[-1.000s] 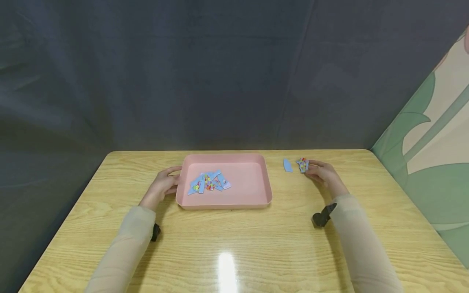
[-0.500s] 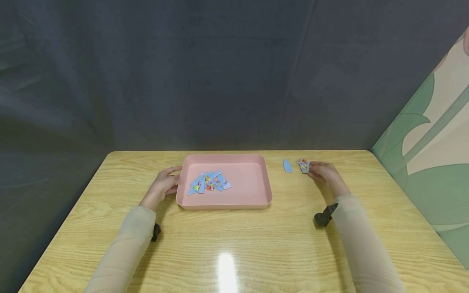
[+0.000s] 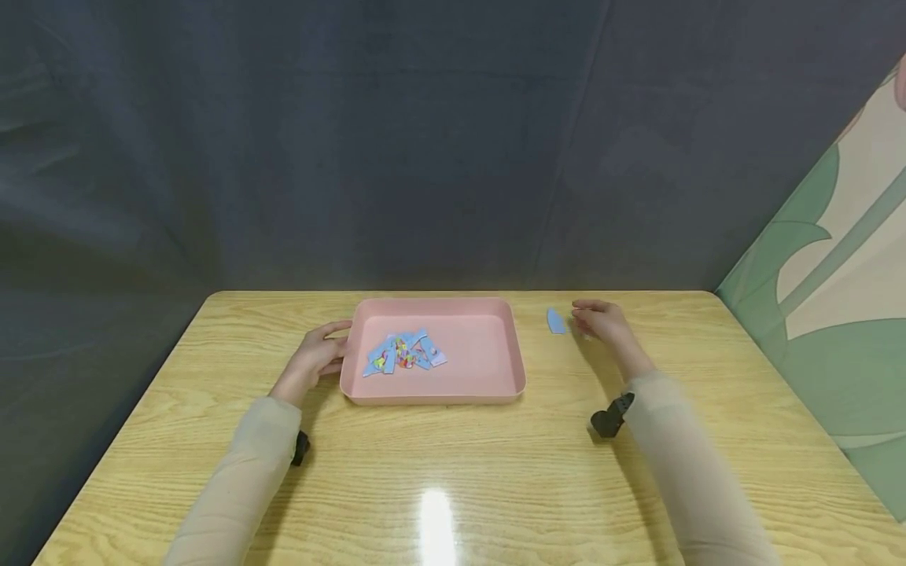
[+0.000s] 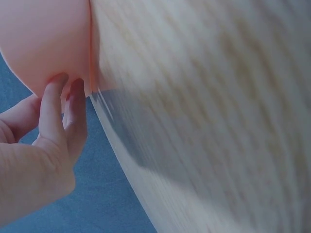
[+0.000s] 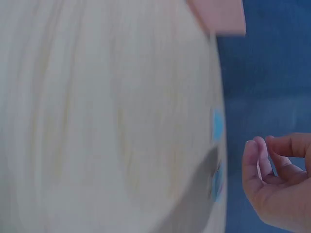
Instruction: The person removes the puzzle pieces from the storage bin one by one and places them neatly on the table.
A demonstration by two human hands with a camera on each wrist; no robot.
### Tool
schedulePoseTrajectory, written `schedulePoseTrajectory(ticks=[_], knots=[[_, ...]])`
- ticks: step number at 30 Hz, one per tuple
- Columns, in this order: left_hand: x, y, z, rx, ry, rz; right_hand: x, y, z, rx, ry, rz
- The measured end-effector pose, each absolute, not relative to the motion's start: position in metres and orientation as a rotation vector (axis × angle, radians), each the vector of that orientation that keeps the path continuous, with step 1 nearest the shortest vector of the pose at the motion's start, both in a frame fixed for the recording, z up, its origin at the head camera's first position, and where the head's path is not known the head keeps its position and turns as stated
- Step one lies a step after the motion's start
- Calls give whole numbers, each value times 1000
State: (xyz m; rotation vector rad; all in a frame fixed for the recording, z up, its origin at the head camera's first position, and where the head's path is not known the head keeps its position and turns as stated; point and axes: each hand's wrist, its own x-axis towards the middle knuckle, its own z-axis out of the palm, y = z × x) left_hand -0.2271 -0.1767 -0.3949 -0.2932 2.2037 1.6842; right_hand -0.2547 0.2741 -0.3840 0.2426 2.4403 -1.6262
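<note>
My left hand (image 3: 311, 358) is at the left end of a shallow pink tray (image 3: 488, 354). In the left wrist view its fingertips touch the outer wall of the tray. Flat light-blue pieces (image 3: 389, 360) with bright printed patches, like puzzle pieces, lie in a heap in the tray's left half. My right hand (image 3: 609, 322) hovers over the table right of the tray, its fingers loosely bent, nothing seen between them. In the right wrist view a patterned blue piece (image 5: 216, 182) lies on the table beneath it; in the head view the hand hides this piece.
A plain blue piece (image 3: 556, 321) lies on the wooden table (image 3: 453, 456) between the tray and my right hand. Dark cloth (image 3: 425, 141) hangs behind the table's back edge. A leaf-patterned panel (image 3: 835, 299) borders the right side.
My right hand has come off the right edge of the patterned piece, risen, and shifted left over it. My left hand, the tray and the heap have stayed in place.
</note>
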Motion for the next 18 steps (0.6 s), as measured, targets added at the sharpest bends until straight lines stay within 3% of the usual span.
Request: schedulePoseTrajectory(ticks=[11, 18], knots=[[-226, -179, -394, -270, 2202, 1688, -252, 176, -375, -4, 2359, -1668], [-225, -178, -394, -256, 2211, 1677, -246, 128, -388, -133, 2347, -1621]])
